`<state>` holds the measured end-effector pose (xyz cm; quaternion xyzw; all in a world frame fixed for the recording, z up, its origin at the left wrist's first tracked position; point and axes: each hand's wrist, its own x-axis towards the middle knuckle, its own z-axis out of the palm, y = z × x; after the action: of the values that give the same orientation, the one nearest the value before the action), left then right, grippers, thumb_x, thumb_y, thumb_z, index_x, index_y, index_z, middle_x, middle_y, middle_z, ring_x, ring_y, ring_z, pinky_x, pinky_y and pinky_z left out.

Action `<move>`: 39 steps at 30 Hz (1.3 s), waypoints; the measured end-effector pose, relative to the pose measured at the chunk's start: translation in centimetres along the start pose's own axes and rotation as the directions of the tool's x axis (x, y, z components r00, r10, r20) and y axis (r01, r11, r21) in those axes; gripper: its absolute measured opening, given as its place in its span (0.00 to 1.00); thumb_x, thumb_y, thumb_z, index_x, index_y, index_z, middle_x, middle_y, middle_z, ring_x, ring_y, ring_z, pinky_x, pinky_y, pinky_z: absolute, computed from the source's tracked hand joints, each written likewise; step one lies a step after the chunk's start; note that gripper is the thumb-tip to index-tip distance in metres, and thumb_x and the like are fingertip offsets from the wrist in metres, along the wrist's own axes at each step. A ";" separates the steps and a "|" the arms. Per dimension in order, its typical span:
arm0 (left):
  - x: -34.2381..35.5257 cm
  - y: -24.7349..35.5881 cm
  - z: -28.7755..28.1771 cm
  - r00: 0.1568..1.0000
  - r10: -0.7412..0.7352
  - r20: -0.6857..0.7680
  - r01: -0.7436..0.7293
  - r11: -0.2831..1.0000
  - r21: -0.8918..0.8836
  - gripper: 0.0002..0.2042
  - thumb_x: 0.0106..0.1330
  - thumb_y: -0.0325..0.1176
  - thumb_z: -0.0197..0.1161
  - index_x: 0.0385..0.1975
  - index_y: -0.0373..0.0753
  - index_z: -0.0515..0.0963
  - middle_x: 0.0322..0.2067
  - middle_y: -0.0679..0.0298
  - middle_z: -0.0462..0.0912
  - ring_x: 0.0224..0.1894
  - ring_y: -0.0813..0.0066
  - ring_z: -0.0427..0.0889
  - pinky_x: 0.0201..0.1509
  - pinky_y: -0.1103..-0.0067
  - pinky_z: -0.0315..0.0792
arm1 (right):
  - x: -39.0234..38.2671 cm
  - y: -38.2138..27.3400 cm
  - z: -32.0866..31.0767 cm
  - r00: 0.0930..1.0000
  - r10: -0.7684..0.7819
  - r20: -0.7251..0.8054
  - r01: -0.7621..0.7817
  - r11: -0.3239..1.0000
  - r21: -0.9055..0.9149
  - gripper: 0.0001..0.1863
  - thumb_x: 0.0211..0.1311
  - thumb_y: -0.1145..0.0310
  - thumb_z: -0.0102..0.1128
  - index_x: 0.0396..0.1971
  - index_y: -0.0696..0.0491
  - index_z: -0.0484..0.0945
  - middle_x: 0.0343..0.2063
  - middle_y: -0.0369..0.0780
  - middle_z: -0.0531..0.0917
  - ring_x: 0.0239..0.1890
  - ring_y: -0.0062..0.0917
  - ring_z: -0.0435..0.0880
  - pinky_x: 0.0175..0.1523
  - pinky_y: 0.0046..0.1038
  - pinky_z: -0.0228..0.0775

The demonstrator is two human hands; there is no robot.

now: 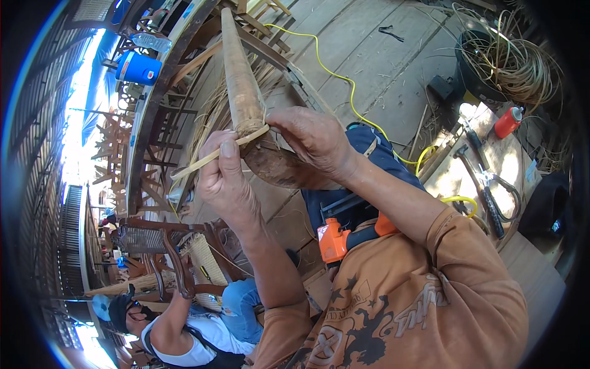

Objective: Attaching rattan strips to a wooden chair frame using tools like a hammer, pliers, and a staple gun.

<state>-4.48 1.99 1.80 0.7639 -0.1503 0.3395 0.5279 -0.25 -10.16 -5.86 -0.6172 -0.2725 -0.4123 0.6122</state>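
Note:
A long round wooden pole point(239, 80) stretches away from me, its near end between my hands. Across that end lies a pale flat strip point(203, 161), which looks like split rattan. My left hand point(228, 184) pinches the strip between thumb and fingers, with its free end sticking out to the left. My right hand point(314, 140) is closed at the strip's other end, thumb and fingertips against the pole's edge; its palm side is hidden. Beneath the pole end is a curved brown wooden piece point(279, 165). An orange and black power tool point(335, 240) rests on my lap.
On a board at right lie a hammer point(473, 166), scissors point(507, 200) and a red canister point(509, 123). A bucket of coiled rattan point(516, 67) stands behind. A yellow cord point(351, 92) crosses the floor. At lower left a person point(184, 326) handles a wooden chair point(172, 258).

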 end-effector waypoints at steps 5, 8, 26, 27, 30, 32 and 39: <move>0.0 -0.2 0.0 0.999 -0.022 -0.043 0.021 0.999 -0.029 0.10 0.63 0.30 0.58 0.36 0.28 0.77 0.34 0.59 0.79 0.37 0.76 0.76 0.46 0.80 0.71 | 0.0 -0.1 0.0 1.000 0.027 0.007 -0.027 1.000 -0.013 0.14 0.51 0.80 0.59 0.40 0.54 0.75 0.31 0.42 0.79 0.33 0.35 0.80 0.35 0.29 0.72; -0.1 -0.4 0.1 0.998 -0.016 -0.059 0.014 0.999 -0.035 0.10 0.63 0.30 0.58 0.35 0.27 0.77 0.34 0.59 0.79 0.36 0.76 0.76 0.45 0.79 0.72 | -0.1 -0.2 0.1 1.000 0.024 -0.013 -0.024 1.000 0.003 0.14 0.50 0.80 0.59 0.40 0.54 0.75 0.31 0.42 0.79 0.33 0.35 0.80 0.35 0.28 0.72; 0.3 -1.1 0.7 0.974 -0.110 -0.197 0.091 0.990 -0.104 0.10 0.61 0.31 0.61 0.30 0.27 0.78 0.29 0.60 0.80 0.30 0.78 0.77 0.39 0.82 0.72 | 1.9 -2.0 -1.5 0.767 0.573 0.289 -0.635 0.616 0.465 0.12 0.61 0.67 0.56 0.39 0.60 0.76 0.28 0.35 0.79 0.31 0.15 0.77 0.37 0.18 0.71; 0.2 -1.0 0.7 0.967 -0.137 -0.213 0.119 0.988 -0.096 0.10 0.61 0.31 0.62 0.31 0.27 0.79 0.28 0.61 0.80 0.30 0.79 0.77 0.39 0.83 0.72 | 2.2 -2.1 -1.5 0.771 0.559 0.305 -0.622 0.562 0.545 0.13 0.61 0.65 0.56 0.37 0.61 0.76 0.25 0.33 0.78 0.28 0.13 0.76 0.34 0.17 0.69; 0.1 -0.7 0.5 0.954 -0.202 -0.222 0.193 0.979 -0.061 0.11 0.61 0.32 0.62 0.31 0.28 0.79 0.28 0.62 0.80 0.30 0.81 0.76 0.39 0.84 0.71 | 3.1 -2.4 -1.4 0.739 0.579 0.346 -0.668 0.562 0.487 0.13 0.60 0.65 0.58 0.36 0.60 0.75 0.25 0.33 0.77 0.27 0.12 0.74 0.34 0.16 0.69; 0.1 -0.5 0.3 0.958 -0.207 -0.199 0.203 0.978 -0.041 0.11 0.61 0.33 0.62 0.31 0.28 0.80 0.27 0.64 0.80 0.31 0.82 0.76 0.39 0.85 0.70 | 3.4 -2.4 -1.3 0.733 0.580 0.357 -0.676 0.560 0.478 0.12 0.59 0.66 0.59 0.36 0.60 0.75 0.26 0.33 0.76 0.27 0.12 0.73 0.34 0.15 0.68; 0.2 -0.6 0.4 0.979 -0.070 -0.192 0.073 0.997 0.010 0.11 0.61 0.33 0.62 0.32 0.29 0.80 0.27 0.66 0.80 0.31 0.84 0.75 0.38 0.87 0.69 | 3.1 -2.2 -0.8 0.733 0.561 0.385 -0.674 0.524 0.520 0.11 0.59 0.70 0.59 0.37 0.61 0.74 0.28 0.33 0.76 0.28 0.11 0.72 0.33 0.14 0.67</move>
<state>-3.82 1.85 1.44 0.7370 -0.0683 0.3936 0.5453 -0.69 -11.27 -2.13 -0.4635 -0.2071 0.0027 0.8616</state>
